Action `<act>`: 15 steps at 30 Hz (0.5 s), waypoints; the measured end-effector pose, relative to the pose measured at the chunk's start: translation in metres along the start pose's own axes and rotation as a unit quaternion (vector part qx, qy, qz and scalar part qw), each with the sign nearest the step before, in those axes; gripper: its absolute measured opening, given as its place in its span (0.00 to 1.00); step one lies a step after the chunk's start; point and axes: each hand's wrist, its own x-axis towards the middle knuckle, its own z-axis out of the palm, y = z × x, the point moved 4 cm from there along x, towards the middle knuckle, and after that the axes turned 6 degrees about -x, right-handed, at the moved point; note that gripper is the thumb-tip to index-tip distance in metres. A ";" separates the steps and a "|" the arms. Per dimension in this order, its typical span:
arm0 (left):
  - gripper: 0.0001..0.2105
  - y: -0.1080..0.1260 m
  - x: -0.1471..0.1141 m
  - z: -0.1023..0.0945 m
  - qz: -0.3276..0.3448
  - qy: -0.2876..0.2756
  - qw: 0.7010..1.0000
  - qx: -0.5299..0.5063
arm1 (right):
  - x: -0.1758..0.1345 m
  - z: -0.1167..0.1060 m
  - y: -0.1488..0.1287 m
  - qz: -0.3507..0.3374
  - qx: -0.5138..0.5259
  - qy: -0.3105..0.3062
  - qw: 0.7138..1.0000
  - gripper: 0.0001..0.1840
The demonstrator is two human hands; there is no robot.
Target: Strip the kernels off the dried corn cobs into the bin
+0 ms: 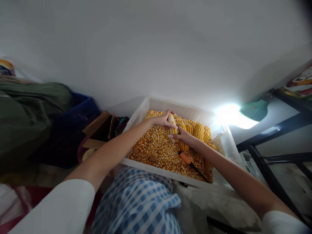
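Note:
My left hand (pixel 163 120) is wrapped round the upper part of a corn cob (pixel 172 121). Much of that cob is bare and pale, with yellow kernels left along its lower right side. Closed at the cob's lower end, my right hand (pixel 183 136) grips a thin dark tool (pixel 177 124); its handle is mostly hidden. Both hands are over loose corn kernels (pixel 156 146) in a white plastic bin (pixel 151 165). Several full corn cobs (pixel 199 131) lie right of my hands. A screwdriver-like tool with an orange handle (pixel 185 157) rests on the kernels below them.
A lit lamp with a green shade (pixel 254 110) shines at the bin's right, beside a dark metal rack (pixel 260 165). To the left are an open cardboard box (pixel 97 128) and a blue crate (pixel 84 105) with green cloth (pixel 36 97). Blue checked cloth (pixel 141 201) covers my lap.

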 end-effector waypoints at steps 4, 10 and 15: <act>0.37 -0.002 0.001 -0.002 0.007 -0.046 0.999 -0.020 | 0.000 0.000 0.000 -0.011 0.001 -0.004 1.000 0.30; 0.40 0.000 -0.003 -0.004 0.003 -0.063 0.998 -0.030 | -0.002 0.002 -0.002 -0.006 0.009 -0.017 1.000 0.31; 0.40 0.001 -0.004 0.002 -0.011 -0.019 1.000 0.015 | -0.002 0.003 -0.001 -0.007 0.005 0.004 1.000 0.31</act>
